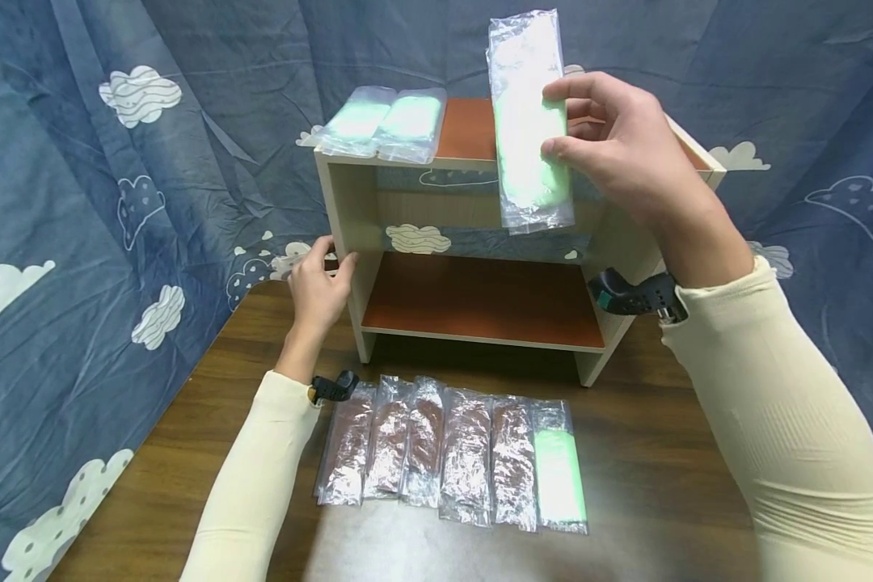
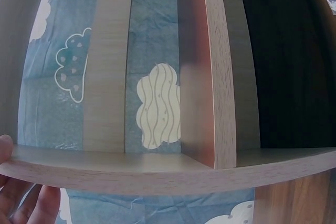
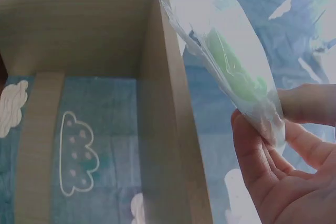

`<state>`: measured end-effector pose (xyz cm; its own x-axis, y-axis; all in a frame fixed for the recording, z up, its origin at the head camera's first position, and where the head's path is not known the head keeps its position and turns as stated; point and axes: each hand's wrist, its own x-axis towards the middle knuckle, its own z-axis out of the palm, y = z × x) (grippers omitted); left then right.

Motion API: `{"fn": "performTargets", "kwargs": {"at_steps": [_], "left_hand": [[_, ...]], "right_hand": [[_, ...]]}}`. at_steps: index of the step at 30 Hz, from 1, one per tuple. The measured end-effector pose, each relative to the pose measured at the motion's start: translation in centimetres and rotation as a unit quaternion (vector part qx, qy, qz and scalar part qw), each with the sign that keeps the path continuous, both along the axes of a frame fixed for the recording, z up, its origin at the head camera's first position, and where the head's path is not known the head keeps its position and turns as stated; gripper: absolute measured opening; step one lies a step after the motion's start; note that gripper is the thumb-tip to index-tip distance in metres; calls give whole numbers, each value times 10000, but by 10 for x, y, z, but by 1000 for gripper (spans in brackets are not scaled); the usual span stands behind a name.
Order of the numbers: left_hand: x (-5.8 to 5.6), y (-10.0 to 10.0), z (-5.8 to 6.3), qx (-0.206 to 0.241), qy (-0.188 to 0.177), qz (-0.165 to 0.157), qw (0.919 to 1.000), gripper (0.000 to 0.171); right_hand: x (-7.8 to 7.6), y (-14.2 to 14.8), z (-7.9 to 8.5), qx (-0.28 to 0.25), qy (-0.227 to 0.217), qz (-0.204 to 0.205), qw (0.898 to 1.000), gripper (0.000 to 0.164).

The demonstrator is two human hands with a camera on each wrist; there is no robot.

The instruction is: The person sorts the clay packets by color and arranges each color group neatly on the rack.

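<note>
My right hand (image 1: 626,145) pinches the right edge of a clear plastic packet (image 1: 527,121) with pale green contents, held upright before the shelf's top. In the right wrist view, thumb and fingers sit on opposite faces of this packet (image 3: 236,66). My left hand (image 1: 320,279) grips the left side panel of a small two-tier shelf (image 1: 345,218). The left wrist view has the thumb (image 2: 5,148) inside the panel (image 2: 131,174) and fingers (image 2: 44,205) outside. Two similar green packets (image 1: 411,121) lie side by side on the top board's left end.
Several clear packets with brown contents (image 1: 468,457) lie in a row on the wooden table (image 1: 669,485), with one green packet (image 1: 560,477) at the right end. A reddish-brown lower board (image 1: 480,299) spans the shelf. Blue cloud-patterned cloth (image 1: 211,105) hangs behind.
</note>
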<state>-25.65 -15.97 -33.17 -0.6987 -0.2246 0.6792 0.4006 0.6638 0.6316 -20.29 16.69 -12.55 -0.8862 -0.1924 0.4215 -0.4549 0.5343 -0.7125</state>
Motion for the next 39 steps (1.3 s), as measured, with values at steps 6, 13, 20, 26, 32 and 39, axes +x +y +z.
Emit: {"fn": "performTargets", "kwargs": {"at_steps": [6, 13, 20, 26, 32, 39], "left_hand": [[-1, -1, 0, 8, 27, -14, 10000, 29], [-1, 0, 1, -9, 87, 40, 10000, 29], [1, 4, -2, 0, 34, -81, 10000, 28], [3, 7, -3, -50, 54, -96, 9999, 28], [4, 8, -1, -105, -56, -125, 9999, 28], [5, 6, -3, -42, -2, -104, 9999, 27]], "right_hand": [[-20, -5, 11, 145, -557, -215, 9981, 53], [-42, -16, 21, -174, -1138, -200, 9931, 54], [-60, -32, 23, -373, -1557, -268, 9867, 53], [-68, -36, 20, 9, -1709, -667, 9830, 54], [-71, -34, 20, 655, -1588, -1033, 9797, 58], [-72, -37, 17, 724, -1520, -1048, 9801, 57]]}}
